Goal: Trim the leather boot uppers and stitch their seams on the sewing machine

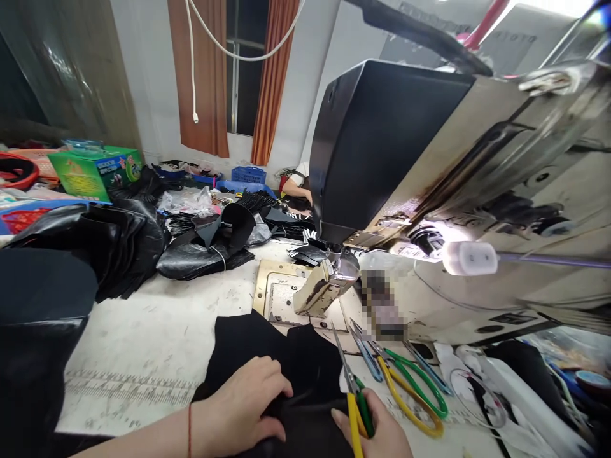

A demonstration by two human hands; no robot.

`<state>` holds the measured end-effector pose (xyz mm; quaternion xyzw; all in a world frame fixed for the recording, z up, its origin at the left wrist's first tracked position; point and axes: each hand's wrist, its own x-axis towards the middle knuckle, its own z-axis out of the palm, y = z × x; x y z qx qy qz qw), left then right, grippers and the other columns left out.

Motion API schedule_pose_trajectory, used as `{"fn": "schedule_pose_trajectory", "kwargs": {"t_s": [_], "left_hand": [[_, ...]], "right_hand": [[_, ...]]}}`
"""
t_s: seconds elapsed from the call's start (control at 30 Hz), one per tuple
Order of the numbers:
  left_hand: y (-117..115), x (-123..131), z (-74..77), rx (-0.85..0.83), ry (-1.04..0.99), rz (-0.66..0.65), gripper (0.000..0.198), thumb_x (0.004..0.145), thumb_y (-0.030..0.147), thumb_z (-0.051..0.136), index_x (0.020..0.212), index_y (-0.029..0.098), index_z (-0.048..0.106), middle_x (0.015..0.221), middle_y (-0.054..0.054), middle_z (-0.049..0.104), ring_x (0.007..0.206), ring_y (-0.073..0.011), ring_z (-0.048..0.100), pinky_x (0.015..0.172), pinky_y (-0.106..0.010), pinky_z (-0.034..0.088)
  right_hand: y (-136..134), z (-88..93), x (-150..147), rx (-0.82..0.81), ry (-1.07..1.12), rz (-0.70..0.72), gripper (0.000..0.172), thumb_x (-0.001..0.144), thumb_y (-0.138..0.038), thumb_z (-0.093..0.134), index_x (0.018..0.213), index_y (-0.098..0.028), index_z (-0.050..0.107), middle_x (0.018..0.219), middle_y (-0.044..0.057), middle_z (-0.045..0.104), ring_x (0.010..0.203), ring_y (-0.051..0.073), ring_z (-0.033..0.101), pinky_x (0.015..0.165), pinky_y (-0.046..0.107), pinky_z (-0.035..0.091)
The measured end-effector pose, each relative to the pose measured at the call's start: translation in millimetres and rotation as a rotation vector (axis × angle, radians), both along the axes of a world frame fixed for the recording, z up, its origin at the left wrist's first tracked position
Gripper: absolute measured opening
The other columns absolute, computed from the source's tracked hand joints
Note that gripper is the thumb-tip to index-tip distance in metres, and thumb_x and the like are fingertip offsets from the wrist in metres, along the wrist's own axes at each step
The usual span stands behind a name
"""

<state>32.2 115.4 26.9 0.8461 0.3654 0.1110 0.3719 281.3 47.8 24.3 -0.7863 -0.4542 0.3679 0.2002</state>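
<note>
My left hand [245, 404] lies on a piece of black fabric [267, 350] at the table's near edge, fingers curled and pinching the cloth. My right hand [375, 429] is closed around small snips with yellow and green handles [356, 401], blades pointing up toward the sewing machine's presser foot [329, 280]. The black fabric reaches up to the metal needle plate [270, 289]. A red thread circles my left wrist.
A large sewing machine [453, 172] fills the right half. Scissors with green and yellow handles [410, 381] lie right of my hand. Piles of black cut pieces [119, 242] cover the left and back. A green box [95, 168] stands far left. Another person's arm [296, 184] shows behind.
</note>
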Motion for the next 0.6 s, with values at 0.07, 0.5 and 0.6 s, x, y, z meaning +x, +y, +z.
{"fn": "schedule_pose_trajectory", "kwargs": {"t_s": [0.07, 0.5, 0.6], "left_hand": [[1, 7, -1.5, -0.018, 0.032, 0.078, 0.058, 0.062, 0.029, 0.092, 0.109, 0.023, 0.059, 0.098, 0.0, 0.061, 0.089, -0.0186, 0.058, 0.079, -0.028, 0.048], [3, 14, 14.4, 0.384, 0.185, -0.337, 0.004, 0.095, 0.023, 0.058, 0.092, 0.021, 0.06, 0.096, -0.003, 0.067, 0.082, -0.018, 0.062, 0.069, -0.028, 0.047], [13, 25, 18.8, 0.333, 0.176, -0.365, 0.02, 0.087, 0.032, 0.072, 0.098, 0.021, 0.062, 0.095, -0.001, 0.07, 0.085, -0.0181, 0.067, 0.078, -0.027, 0.052]], "right_hand": [[2, 2.4, 1, -0.016, -0.023, 0.025, 0.051, 0.069, -0.061, 0.056, 0.101, -0.021, 0.053, 0.115, 0.015, 0.071, 0.109, 0.035, 0.064, 0.086, 0.034, 0.048], [-1, -24.3, 13, 0.066, -0.223, 0.152, 0.024, 0.079, -0.048, 0.05, 0.088, -0.026, 0.045, 0.074, 0.004, 0.071, 0.071, 0.025, 0.067, 0.063, 0.032, 0.046], [-6, -36.7, 34, 0.237, -0.377, 0.216, 0.022, 0.082, -0.047, 0.055, 0.085, -0.025, 0.053, 0.073, 0.004, 0.071, 0.071, 0.025, 0.068, 0.061, 0.03, 0.049]]}}
